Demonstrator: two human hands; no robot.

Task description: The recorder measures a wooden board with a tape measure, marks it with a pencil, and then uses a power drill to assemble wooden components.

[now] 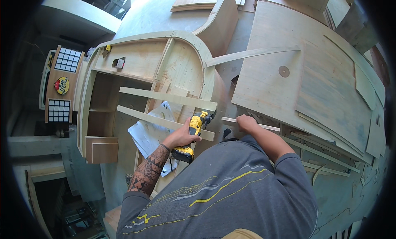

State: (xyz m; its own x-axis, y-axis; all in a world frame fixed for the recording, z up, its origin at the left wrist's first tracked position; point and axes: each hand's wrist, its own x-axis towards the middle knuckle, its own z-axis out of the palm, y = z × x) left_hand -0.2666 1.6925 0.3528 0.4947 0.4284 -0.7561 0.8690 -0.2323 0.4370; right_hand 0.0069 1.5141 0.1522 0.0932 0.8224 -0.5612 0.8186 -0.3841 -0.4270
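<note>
My left hand (181, 137) is closed around a yellow and black cordless power tool (197, 123), its battery end toward me and its dark head pointing away to the right. The exact kind of tool is hard to make out. Below and beside it, two pale wooden strips (165, 98) lie across a curved plywood counter frame (209, 76). To the right, my right hand (246, 123) grips a narrow wooden strip (269, 127), whose short end sticks out left of the fist. White paper sheets (144, 134) rest inside the frame, partly under one strip.
A broad plywood panel stack (270, 70) stands at the right, with a long thin strip (251, 54) bridging from it to the frame. Offcuts (326, 156) lie beneath. A small yellow tool (107, 49) sits on the frame's far left; a signboard (62, 85) stands beyond.
</note>
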